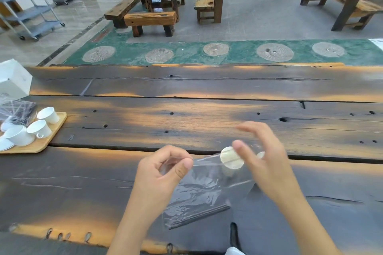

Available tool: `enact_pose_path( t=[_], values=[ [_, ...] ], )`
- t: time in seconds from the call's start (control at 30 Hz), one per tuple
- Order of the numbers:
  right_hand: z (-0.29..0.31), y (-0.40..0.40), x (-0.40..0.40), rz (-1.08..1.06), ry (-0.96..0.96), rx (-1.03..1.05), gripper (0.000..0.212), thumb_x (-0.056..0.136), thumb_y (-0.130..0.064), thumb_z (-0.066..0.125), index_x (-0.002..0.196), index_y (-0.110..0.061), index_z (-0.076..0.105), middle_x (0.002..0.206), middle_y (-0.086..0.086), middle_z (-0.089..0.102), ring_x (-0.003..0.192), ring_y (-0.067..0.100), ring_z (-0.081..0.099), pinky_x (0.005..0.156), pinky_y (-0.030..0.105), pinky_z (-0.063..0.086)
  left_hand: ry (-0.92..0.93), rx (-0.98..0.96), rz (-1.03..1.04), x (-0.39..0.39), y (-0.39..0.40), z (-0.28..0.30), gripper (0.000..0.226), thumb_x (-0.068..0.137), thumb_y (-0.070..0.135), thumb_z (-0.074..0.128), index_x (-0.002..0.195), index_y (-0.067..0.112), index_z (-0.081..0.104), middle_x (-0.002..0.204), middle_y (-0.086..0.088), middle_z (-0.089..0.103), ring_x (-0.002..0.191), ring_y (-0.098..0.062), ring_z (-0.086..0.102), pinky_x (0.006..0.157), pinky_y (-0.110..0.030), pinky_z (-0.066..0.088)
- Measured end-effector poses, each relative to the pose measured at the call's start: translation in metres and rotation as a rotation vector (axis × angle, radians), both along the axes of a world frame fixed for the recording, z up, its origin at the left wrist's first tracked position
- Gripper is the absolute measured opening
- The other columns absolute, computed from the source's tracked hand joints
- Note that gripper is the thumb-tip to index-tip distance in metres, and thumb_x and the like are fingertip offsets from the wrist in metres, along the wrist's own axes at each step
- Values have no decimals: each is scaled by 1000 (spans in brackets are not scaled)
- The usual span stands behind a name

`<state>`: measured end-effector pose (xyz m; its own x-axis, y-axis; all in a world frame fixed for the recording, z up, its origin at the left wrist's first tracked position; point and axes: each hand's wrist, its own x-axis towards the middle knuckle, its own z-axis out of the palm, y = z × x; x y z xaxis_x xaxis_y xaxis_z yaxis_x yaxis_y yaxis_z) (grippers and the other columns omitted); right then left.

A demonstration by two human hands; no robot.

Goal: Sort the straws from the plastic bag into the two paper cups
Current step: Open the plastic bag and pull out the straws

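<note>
head view | left hand (163, 168): thumb and finger pinch the top edge of the clear plastic bag (199, 194) | right hand (267, 159): fingers spread wide, just over the bag | bag held above the dark wooden table (186, 109) | paper cup (231, 157) seen through the bag | straws: cannot tell

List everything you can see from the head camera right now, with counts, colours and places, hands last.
Plastic bag: one, clear, near table edge, held up between both hands.
Round discs: two, off-white, at the bag's top; what they are is unclear.
Wooden table: one, dark with orange patches, fills the foreground.
Wooden tray: one, light wood, far left of table.
White cups: at least three, tipped on the tray.
Second plastic bag: one, clear with dark contents, left edge.
White box: one, far-left corner.
Benches and tables: several, brown, beyond.
Carts: two, grey, upper left.
Left hand: pinches the bag's top edge.
Right hand: fingers spread at the discs.
</note>
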<state>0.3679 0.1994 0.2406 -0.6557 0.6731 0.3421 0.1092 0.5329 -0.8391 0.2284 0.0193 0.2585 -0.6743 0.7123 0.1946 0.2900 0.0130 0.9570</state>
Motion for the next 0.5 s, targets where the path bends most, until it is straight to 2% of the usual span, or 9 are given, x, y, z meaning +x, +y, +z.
enact_pose_path(
  t=[0.03, 0.1, 0.17, 0.2, 0.27, 0.33, 0.4, 0.5],
  values=[
    [-9, 13, 6, -90, 8, -123, 38, 84, -54, 62, 117, -36, 61, 119, -24, 63, 118, -9, 54, 98, 9, 38, -18, 15, 7, -3, -1, 1, 8, 82, 25, 73, 79, 18, 72, 72, 3, 71, 68, -4, 63, 66, -15, 48],
    [-29, 34, 15, -144, 66, -427, 64, 74, -67, 68, 128, -33, 58, 123, -17, 68, 119, -6, 58, 101, 21, 43, -59, 50, 19, -9, -3, 1, 12, 85, 25, 73, 78, 15, 70, 66, -3, 67, 63, -7, 59, 64, -16, 47],
    [-50, 44, 20, -53, 124, -685, 96, 57, -82, 72, 134, -28, 54, 120, -6, 74, 119, 4, 63, 102, 28, 42, -100, 82, 27, -15, -3, 1, 16, 89, 22, 72, 77, 12, 68, 64, -10, 64, 60, -12, 57, 63, -20, 48],
    [-58, 45, 20, -8, 117, -745, 102, 54, -83, 73, 135, -25, 54, 116, -1, 76, 117, 9, 66, 103, 31, 41, -121, 94, 25, -18, -3, 1, 16, 89, 22, 69, 77, 11, 68, 64, -11, 63, 60, -15, 56, 64, -23, 49],
    [-66, 42, 17, 68, 71, -752, 92, 56, -78, 78, 127, -23, 64, 104, 4, 78, 106, 15, 69, 100, 33, 42, -157, 113, 11, -21, -4, 0, 20, 91, 23, 66, 79, 7, 66, 66, -11, 63, 61, -20, 54, 64, -26, 49],
    [-69, 38, 12, 111, 25, -696, 66, 63, -70, 81, 107, -21, 76, 87, 4, 77, 89, 15, 69, 87, 29, 44, -224, 152, 23, -24, -4, -1, 25, 93, 24, 64, 79, 3, 63, 66, -10, 61, 60, -21, 52, 61, -27, 48],
    [-68, 34, 6, 115, 14, -641, 42, 76, -56, 76, 86, -15, 76, 71, 3, 71, 72, 14, 63, 77, 29, 42, -313, 205, 84, -27, -4, -2, 23, 92, 23, 62, 80, 4, 62, 66, -9, 60, 57, -19, 51, 57, -25, 48],
    [-65, 27, 3, 97, 105, -658, 35, 84, -45, 71, 75, -12, 72, 57, 3, 54, 56, 15, 46, 63, 25, 37, -356, 241, 209, -34, -5, -5, 22, 89, 24, 61, 83, 3, 61, 66, -6, 61, 55, -15, 52, 59, -24, 52]
  ],
)
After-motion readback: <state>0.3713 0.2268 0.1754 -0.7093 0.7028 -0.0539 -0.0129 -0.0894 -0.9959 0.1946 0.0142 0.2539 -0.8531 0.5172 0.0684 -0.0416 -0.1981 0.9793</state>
